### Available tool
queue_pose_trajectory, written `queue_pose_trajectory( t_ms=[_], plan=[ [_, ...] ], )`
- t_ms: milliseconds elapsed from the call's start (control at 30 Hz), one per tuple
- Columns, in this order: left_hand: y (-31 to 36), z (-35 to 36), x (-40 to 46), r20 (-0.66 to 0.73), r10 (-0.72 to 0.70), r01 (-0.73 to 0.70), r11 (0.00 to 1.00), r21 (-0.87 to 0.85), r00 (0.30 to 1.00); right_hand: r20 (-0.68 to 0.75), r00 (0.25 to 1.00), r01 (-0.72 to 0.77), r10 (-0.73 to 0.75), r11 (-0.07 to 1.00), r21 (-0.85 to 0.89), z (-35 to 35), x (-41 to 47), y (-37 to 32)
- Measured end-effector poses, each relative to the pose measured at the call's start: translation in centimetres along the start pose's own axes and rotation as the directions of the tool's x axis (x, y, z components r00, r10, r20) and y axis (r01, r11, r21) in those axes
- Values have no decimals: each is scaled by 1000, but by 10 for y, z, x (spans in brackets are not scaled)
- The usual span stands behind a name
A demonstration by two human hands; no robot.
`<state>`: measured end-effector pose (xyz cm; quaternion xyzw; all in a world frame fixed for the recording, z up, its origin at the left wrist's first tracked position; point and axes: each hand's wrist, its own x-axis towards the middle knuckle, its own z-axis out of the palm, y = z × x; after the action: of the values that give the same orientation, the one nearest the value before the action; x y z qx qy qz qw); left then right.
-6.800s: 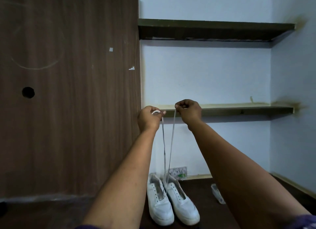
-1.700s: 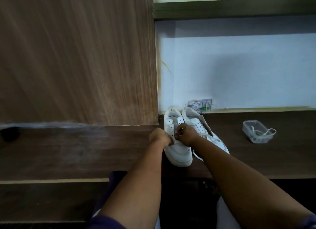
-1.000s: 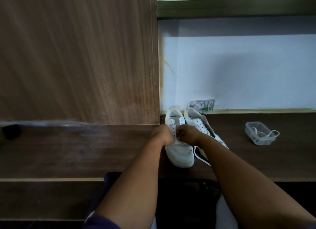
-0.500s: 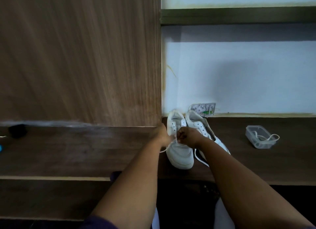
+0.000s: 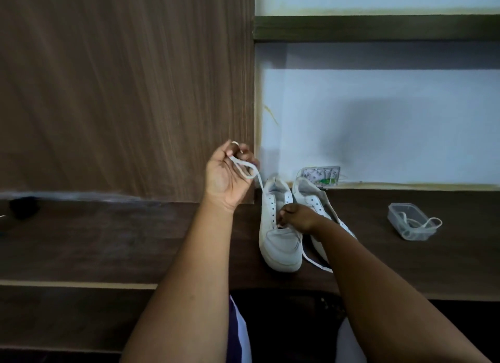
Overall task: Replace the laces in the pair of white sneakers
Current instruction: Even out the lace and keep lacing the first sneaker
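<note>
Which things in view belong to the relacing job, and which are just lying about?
In the job:
left sneaker
right sneaker
white lace, pulled up by the left hand
right hand, at the eyelets
clear tub holding another lace

Lying about:
wall socket
dark object, too blurred to identify

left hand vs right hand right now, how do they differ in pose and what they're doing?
The left hand is raised above the dark wooden shelf, holding a loop of white shoelace that runs down to the left white sneaker. The right hand is low, pressed on that sneaker's eyelet area, fingertips pinched there. The left palm faces the camera; the right shows its back. Both work on the same sneaker.
</note>
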<state>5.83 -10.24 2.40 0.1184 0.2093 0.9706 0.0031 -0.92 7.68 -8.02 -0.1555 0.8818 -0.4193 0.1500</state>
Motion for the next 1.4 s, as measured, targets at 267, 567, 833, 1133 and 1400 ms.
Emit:
queue_pose_trajectory(
  t_ms=[267,567,833,1133,1400],
  plan=[
    [25,19,-20,14,69,-70,989,133,998,18,1000,24,-26,993,119,2,-3,2],
    [-4,21,-20,-475,232,526,-454,719,849,-253,962,-11,106,936,353,-15,3,4],
    [-7,2,-8,-381,410,540,-411,734,829,-335,942,-79,-9,965,-248,-10,-3,7],
    [-58,-9,0,-170,137,199,-244,949,976,-365,930,-83,49,994,-77,-8,5,11],
    [-89,-50,9,-400,46,342,-615,711,915,-413,910,-146,43,965,-220,5,-3,8]
  ],
)
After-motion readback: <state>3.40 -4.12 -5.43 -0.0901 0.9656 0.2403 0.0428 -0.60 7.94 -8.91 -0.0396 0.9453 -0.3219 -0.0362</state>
